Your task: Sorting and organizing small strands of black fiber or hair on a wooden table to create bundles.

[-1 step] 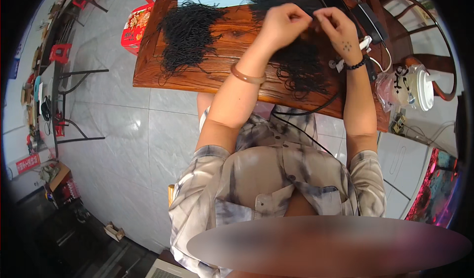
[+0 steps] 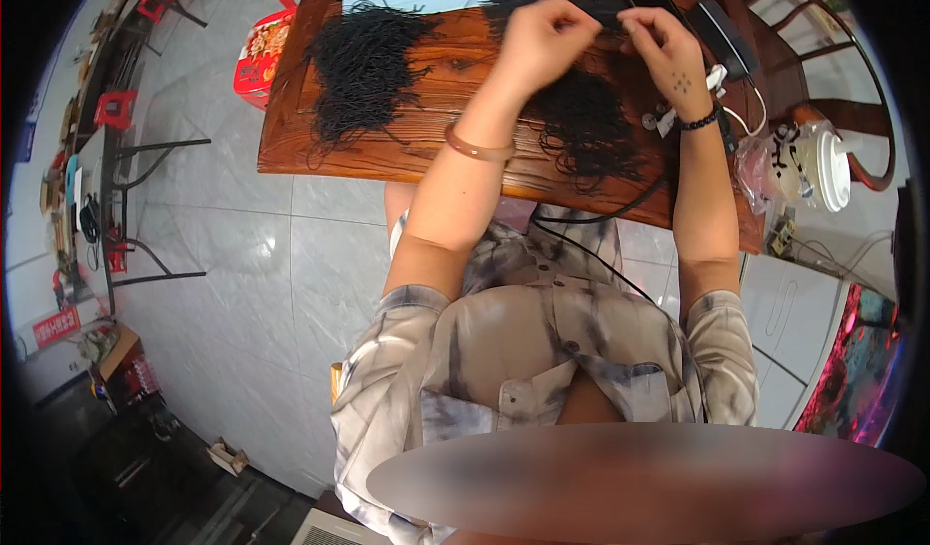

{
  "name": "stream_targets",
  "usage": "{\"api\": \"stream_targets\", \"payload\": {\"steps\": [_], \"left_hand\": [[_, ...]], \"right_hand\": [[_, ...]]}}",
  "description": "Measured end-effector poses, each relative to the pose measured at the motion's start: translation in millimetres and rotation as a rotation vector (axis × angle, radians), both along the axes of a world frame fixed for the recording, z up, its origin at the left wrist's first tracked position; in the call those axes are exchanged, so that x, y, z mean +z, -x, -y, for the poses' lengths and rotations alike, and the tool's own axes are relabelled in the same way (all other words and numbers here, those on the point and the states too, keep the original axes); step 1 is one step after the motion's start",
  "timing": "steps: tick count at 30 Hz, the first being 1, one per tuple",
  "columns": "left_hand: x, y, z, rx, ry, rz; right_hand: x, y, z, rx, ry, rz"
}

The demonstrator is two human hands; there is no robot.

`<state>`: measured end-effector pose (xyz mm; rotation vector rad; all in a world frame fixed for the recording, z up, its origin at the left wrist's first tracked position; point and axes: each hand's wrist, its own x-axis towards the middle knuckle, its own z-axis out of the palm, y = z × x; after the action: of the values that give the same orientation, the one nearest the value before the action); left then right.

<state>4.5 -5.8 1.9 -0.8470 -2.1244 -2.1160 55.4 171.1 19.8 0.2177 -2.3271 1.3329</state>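
Over the far right part of the wooden table, my left hand is closed in a pinch. My right hand faces it, thumb and fingertips also pressed together, a small gap between the two. Whatever they pinch is too thin to make out against the dark background. Beneath and nearer than the hands lies a loose heap of black cords. Another tangled pile of black cords sits on the table's left side. More black strands stretch behind my left hand.
A screen device on a light blue base stands at the far edge. Right of my hands are a black box-shaped device, a white plug and a lidded cup. A black cable hangs over the near edge. Red boxes stand left.
My left hand has shifted slightly left, widening the gap between the hands. My right hand has barely moved, and the cord piles look the same.
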Motion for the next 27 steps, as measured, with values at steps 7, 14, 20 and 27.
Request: {"api": "stream_targets", "payload": {"steps": [7, 14, 20, 27], "left_hand": [[6.4, 10.5, 17.1, -0.063, 0.196, -0.142], [3.5, 1.4, 17.3, -0.334, 0.568, -0.268], [1.6, 7.9, 15.8, -0.140, 0.416, -0.288], [4.3, 33.3, 27.6, 0.258, -0.359, 0.144]], "right_hand": [[-7.1, 0.3, -33.8, -0.254, -0.603, 0.030], [-7.2, -4.7, -12.0, -0.239, -0.821, 0.259], [-18.1, -2.1, -2.5, -0.160, -0.846, 0.148], [-27.4, 12.3, 5.6, -0.187, -1.114, -0.081]]}}
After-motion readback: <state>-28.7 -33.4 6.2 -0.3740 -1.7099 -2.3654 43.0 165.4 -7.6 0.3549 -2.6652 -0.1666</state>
